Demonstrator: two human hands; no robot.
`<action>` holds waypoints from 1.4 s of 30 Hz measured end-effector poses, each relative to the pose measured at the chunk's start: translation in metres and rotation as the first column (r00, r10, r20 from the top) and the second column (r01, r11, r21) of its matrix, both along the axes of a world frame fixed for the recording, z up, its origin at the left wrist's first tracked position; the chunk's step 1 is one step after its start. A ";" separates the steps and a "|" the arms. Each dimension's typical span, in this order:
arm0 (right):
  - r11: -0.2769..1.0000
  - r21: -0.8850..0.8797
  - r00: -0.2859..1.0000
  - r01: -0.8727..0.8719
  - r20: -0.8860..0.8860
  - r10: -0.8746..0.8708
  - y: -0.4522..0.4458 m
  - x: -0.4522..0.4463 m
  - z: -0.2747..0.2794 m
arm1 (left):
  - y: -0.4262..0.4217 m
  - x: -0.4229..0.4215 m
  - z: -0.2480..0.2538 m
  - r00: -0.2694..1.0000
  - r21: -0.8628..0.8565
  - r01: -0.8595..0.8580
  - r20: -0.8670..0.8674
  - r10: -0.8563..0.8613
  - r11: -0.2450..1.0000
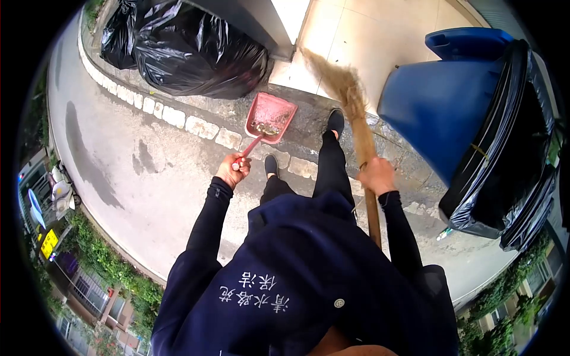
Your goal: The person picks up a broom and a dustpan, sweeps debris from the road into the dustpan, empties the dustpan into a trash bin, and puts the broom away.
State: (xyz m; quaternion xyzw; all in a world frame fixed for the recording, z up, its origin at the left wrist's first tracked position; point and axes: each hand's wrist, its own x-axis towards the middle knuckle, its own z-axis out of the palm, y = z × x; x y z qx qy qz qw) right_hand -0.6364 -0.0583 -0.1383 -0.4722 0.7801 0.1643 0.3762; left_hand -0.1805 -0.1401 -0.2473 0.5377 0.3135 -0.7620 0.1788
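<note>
My left hand (pixel 233 170) is closed around the red handle of a dustpan (pixel 274 108). The pan is reddish pink, and some small debris lies in it near the handle end. My right hand (pixel 377 175) grips the wooden stick of a straw broom (pixel 351 98). The broom's bristles reach away from me toward the pale tiled floor (pixel 362 29), to the right of the dustpan and apart from it. The bristles look slightly blurred.
Large black garbage bags (pixel 196 53) sit at the upper left beside a wall corner. A blue wheeled bin (pixel 439 107) lined with a black bag stands at the right. A stone curb (pixel 202 127) runs between the road (pixel 119 154) and the paving.
</note>
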 end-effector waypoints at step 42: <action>-0.013 0.190 -0.159 0.982 0.782 -0.602 0.282 0.152 0.049 | 0.068 -0.045 0.192 0.869 -0.563 0.159 -0.310 -0.385 0.811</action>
